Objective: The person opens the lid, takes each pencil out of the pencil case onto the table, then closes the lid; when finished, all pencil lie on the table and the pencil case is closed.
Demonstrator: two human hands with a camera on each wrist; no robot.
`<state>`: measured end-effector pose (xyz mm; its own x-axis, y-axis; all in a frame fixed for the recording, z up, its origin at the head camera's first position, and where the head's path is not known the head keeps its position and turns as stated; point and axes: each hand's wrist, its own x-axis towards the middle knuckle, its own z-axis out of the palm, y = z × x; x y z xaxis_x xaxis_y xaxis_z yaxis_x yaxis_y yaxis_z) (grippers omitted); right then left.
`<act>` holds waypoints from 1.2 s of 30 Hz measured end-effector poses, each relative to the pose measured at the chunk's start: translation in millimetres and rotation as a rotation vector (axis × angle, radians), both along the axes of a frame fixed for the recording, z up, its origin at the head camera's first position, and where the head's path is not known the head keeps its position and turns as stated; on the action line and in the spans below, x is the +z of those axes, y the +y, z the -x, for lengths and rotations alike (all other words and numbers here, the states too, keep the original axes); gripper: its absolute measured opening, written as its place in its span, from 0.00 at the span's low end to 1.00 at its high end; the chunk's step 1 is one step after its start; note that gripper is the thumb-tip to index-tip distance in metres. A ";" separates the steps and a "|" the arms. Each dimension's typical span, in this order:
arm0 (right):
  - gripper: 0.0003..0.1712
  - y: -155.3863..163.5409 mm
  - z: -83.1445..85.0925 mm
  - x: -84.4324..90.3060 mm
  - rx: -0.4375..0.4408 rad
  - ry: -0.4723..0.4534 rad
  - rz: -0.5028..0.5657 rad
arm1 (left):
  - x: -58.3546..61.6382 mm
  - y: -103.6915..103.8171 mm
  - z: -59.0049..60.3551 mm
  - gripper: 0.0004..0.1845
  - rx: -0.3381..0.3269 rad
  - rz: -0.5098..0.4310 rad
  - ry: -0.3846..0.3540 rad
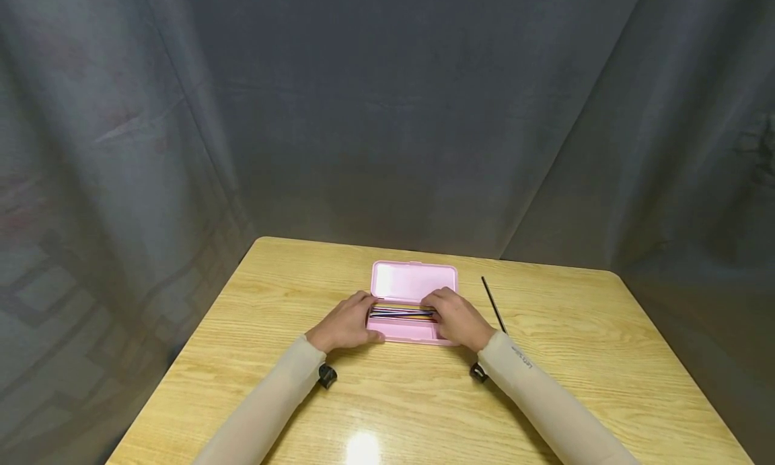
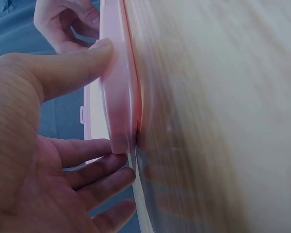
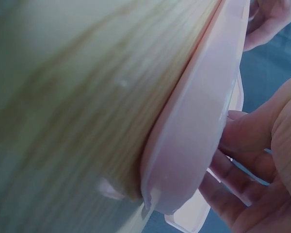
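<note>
The pink pencil case (image 1: 413,303) lies open mid-bench (image 1: 303,398) with coloured pencils (image 1: 402,313) inside, the left hand (image 1: 346,322) and right hand (image 1: 458,321) holding its ends with relaxed fingers, lid unclosed, one black pencil (image 1: 493,303) still outside

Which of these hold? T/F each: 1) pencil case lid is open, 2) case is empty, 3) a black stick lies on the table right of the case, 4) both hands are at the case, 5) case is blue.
1) The pink pencil case has its lid open: true.
2) The case is empty: false. Coloured pencils lie in its tray.
3) A thin black stick lies on the wooden table to the right of the case: true.
4) The left hand and the right hand are both at the case, one at each end: true. The left thumb presses on its near wall.
5) The case is blue: false. It is pink.
</note>
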<state>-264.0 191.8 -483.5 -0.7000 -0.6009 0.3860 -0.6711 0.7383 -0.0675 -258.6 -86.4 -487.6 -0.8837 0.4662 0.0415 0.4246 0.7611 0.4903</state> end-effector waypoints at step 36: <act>0.14 -7.9 1.8 -1.1 0.003 -0.098 -0.031 | -3.1 -0.1 0.7 0.42 0.000 0.009 -0.005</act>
<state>-265.9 183.9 -484.6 -0.7319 -0.6133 0.2969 -0.6643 0.7393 -0.1105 -259.3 -86.5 -490.7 -0.8841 0.4661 0.0329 0.4217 0.7655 0.4860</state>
